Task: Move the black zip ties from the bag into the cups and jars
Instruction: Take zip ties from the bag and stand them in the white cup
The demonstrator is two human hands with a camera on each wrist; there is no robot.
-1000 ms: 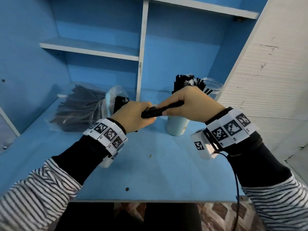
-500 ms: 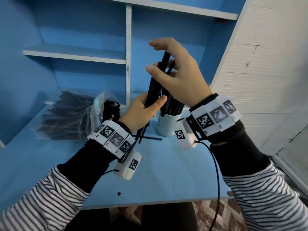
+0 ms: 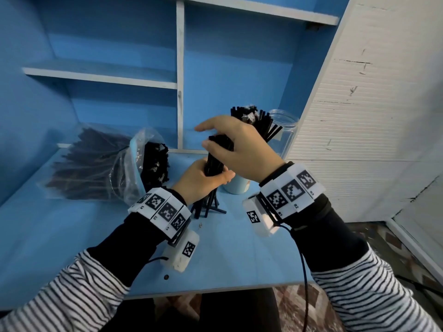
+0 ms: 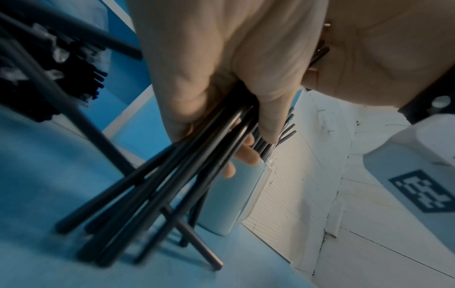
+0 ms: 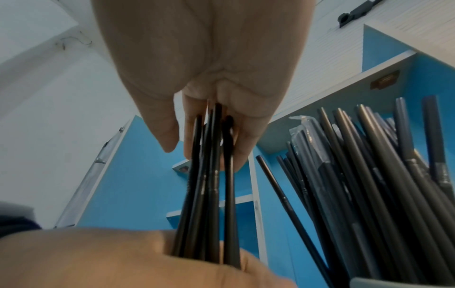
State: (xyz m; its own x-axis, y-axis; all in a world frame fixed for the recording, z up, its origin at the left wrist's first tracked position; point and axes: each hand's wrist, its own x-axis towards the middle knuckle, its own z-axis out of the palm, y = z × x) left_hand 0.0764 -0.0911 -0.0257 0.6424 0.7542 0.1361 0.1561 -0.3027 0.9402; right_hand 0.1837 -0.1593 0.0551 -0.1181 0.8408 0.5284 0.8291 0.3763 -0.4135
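A bundle of black zip ties (image 3: 217, 159) stands upright with its lower ends (image 4: 138, 230) on the blue desk. My left hand (image 3: 203, 178) grips the bundle's middle. My right hand (image 3: 236, 146) pinches the bundle's top ends (image 5: 211, 148) from above. The clear plastic bag (image 3: 96, 164) with many more black ties lies at the back left, its mouth facing the hands. A pale blue cup (image 3: 237, 185) stuffed with ties (image 3: 260, 121) stands just behind the hands. A clear jar (image 3: 285, 130) stands to its right by the white wall.
The blue desk (image 3: 72, 236) has a front edge near my arms. Blue shelves (image 3: 100, 76) with a white upright divider (image 3: 179, 80) rise behind. A white panelled wall (image 3: 359, 116) closes the right side. One loose tie (image 3: 215, 208) lies flat by the bundle's foot.
The bundle went from lying level between the hands, to raised and upright, and now lower with its ends on the desk. The right hand came down onto its top.
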